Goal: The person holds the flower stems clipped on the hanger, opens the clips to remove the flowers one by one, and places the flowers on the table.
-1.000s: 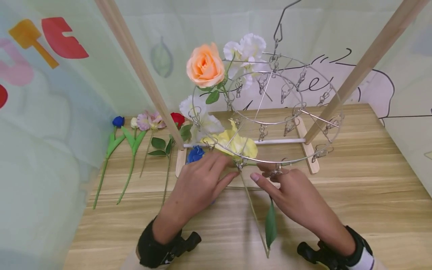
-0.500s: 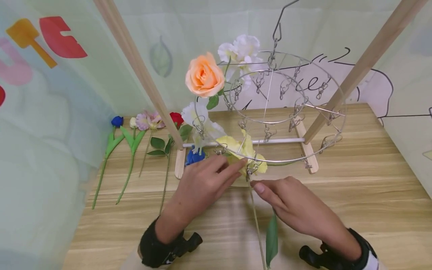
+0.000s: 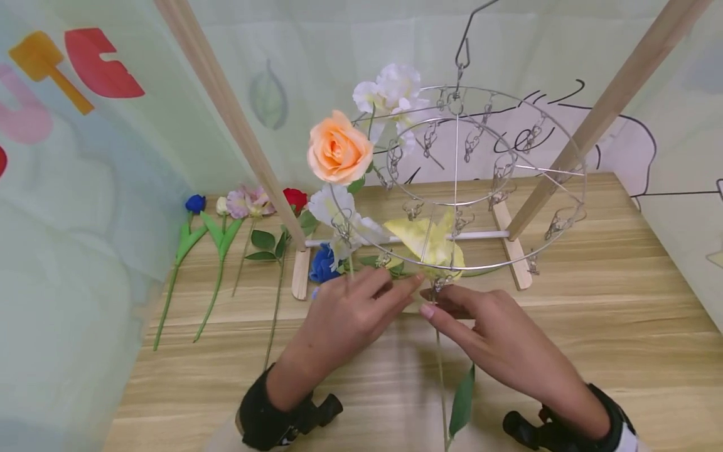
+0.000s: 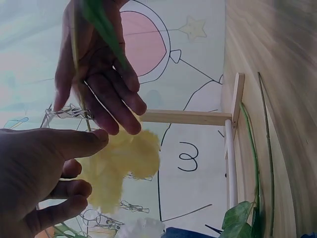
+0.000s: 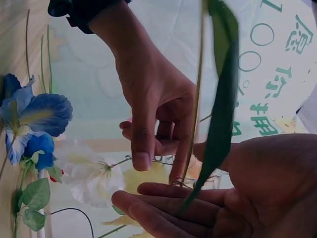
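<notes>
A wood-grained surface [image 3: 599, 301] spreads beneath everything. On it stands a wooden frame [image 3: 233, 119] with 2 posts, and between them hangs a wire rack [image 3: 455, 157] of 2 rings fringed with metal clips. At its near rim 2 hands face each other. The right hand [image 3: 503, 329] has nearly straight fingers, thumb parted from them, not closed on anything. The left hand [image 3: 353, 314] points its index finger toward the same spot, thumb apart, other fingers loosely bent; whether it touches the stem [image 3: 441, 364], I cannot tell. The yellow flower [image 3: 422, 238] sits upright just beyond the fingertips, its stem running down between the hands past a long green leaf [image 3: 463, 398] (the bloom blurs in the left wrist view). By the rack's left side are 2 white flowers [image 3: 390, 91] and an orange rose [image 3: 339, 150]. Below lies a blue rose [image 3: 324, 263]. Farther left lie a pink-purple flower [image 3: 248, 202], a red rose [image 3: 295, 199], a blue bud [image 3: 195, 203] and a white bud [image 3: 221, 206]. Smallest is the clip [image 3: 442, 284] at the stem; its grip cannot be made out.
</notes>
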`<control>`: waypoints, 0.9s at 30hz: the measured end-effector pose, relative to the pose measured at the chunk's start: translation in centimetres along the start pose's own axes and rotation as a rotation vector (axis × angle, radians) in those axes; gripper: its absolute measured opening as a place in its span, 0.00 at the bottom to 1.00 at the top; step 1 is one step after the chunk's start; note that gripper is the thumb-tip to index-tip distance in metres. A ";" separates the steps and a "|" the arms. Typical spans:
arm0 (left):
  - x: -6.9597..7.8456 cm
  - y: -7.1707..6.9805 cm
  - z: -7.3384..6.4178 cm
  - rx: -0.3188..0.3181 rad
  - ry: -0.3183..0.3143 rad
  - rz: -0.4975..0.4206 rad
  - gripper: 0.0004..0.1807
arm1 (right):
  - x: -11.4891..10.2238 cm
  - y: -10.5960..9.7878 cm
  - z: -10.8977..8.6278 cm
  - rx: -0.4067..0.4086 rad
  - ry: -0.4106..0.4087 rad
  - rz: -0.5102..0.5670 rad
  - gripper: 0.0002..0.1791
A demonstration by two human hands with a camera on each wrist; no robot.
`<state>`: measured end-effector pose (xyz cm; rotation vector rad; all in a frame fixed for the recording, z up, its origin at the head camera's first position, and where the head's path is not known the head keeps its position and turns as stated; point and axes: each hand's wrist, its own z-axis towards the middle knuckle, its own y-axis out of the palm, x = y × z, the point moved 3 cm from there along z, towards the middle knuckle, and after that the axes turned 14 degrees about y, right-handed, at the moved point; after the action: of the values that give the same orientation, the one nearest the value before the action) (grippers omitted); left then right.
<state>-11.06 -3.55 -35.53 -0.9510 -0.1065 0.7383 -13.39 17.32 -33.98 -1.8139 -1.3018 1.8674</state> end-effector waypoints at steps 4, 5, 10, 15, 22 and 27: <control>0.2 0.0 0.1 0.000 0.016 0.011 0.17 | 0.0 0.2 0.3 0.022 0.014 0.010 0.22; 0.3 0.0 0.1 -0.001 0.018 0.011 0.17 | 0.0 0.2 0.3 0.032 0.015 0.004 0.21; 0.3 0.0 0.2 0.021 0.030 0.000 0.17 | 0.1 0.2 0.3 0.074 0.000 -0.058 0.15; 0.3 0.0 0.3 0.040 0.028 -0.017 0.14 | 0.0 0.1 0.3 0.073 -0.017 -0.106 0.12; 0.4 0.0 0.3 0.057 0.006 -0.024 0.12 | 0.1 0.0 0.2 0.074 -0.043 -0.175 0.12; 0.5 -0.1 0.3 0.073 0.011 -0.019 0.13 | 0.2 0.0 0.4 0.084 -0.064 -0.230 0.13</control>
<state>-10.73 -3.05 -35.37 -0.8839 -0.0782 0.7147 -13.75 17.30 -34.14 -1.5049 -1.3670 1.8390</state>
